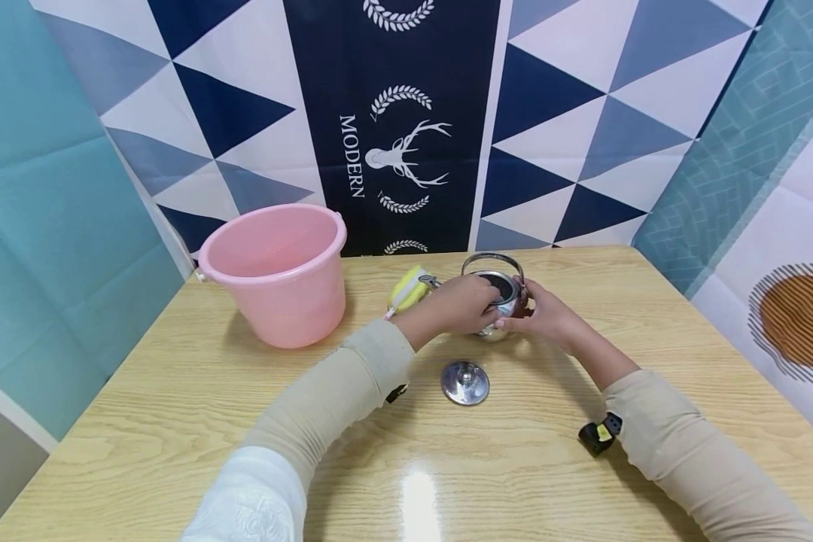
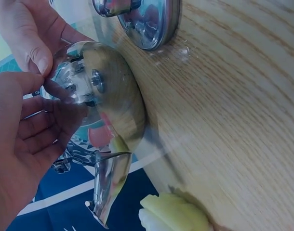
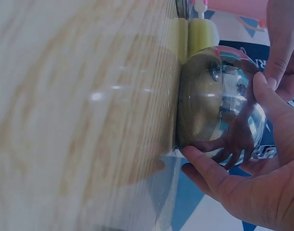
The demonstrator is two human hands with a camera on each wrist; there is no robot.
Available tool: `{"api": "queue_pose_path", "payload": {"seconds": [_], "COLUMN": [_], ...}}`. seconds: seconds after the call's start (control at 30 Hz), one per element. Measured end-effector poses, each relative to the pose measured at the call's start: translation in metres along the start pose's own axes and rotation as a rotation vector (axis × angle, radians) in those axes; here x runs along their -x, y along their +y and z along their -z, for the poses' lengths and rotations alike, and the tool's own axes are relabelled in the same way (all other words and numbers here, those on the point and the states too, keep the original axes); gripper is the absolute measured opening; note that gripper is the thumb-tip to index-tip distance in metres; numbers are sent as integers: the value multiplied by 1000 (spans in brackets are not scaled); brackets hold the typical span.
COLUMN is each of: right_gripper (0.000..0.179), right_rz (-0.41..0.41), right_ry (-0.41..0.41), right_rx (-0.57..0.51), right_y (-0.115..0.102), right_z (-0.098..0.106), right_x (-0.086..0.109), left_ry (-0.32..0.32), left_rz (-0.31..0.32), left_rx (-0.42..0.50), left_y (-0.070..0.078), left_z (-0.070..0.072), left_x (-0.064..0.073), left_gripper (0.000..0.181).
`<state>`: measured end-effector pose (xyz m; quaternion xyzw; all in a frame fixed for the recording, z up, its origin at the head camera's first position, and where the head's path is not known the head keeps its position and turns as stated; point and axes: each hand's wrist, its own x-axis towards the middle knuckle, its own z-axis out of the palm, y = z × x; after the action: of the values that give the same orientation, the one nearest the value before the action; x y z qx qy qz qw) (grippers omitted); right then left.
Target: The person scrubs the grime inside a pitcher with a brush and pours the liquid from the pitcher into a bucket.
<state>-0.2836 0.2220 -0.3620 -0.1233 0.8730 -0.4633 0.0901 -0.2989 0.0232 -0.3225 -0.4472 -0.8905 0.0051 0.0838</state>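
A shiny metal teapot (image 3: 200,96) stands on the table with its mouth uncovered and its hoop handle (image 1: 493,256) raised. My right hand (image 1: 549,320) holds its body from the right, thumb near the rim and fingers lower down towards the base. At the mouth, my left hand (image 1: 464,305) bends over the near rim, and its thumb and forefinger pinch there; what lies inside the mouth is mostly hidden. The spout (image 2: 111,180) points left. Nearer to me, the round metal lid (image 1: 465,383) lies knob up on the tabletop.
A yellow and white sponge brush (image 1: 406,290) lies just left of the teapot, partly behind my left hand. The pink bucket (image 1: 278,301) stands farther left at the back. Behind the wooden table (image 1: 515,467) hangs a patterned cloth (image 1: 400,68).
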Motion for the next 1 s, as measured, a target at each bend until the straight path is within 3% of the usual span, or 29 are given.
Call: {"api": "queue_pose_path", "payload": {"seconds": [0.23,0.8,1.0], "right_gripper": [101,91,93], "right_rz": [-5,27,19], "right_ry": [0,10,9], "right_rx": [0,13,18], "right_y": [-1,-2,-2], "right_z": [0,0,-1], "right_x": [0,1,1], "left_ry": [7,113,134], "left_rz": [23,65,53], "left_rx": [1,-92,-109], "left_y": [2,3,4], "left_z": [0,3,3], "left_x": [0,3,5], "left_gripper": [21,18,19]}}
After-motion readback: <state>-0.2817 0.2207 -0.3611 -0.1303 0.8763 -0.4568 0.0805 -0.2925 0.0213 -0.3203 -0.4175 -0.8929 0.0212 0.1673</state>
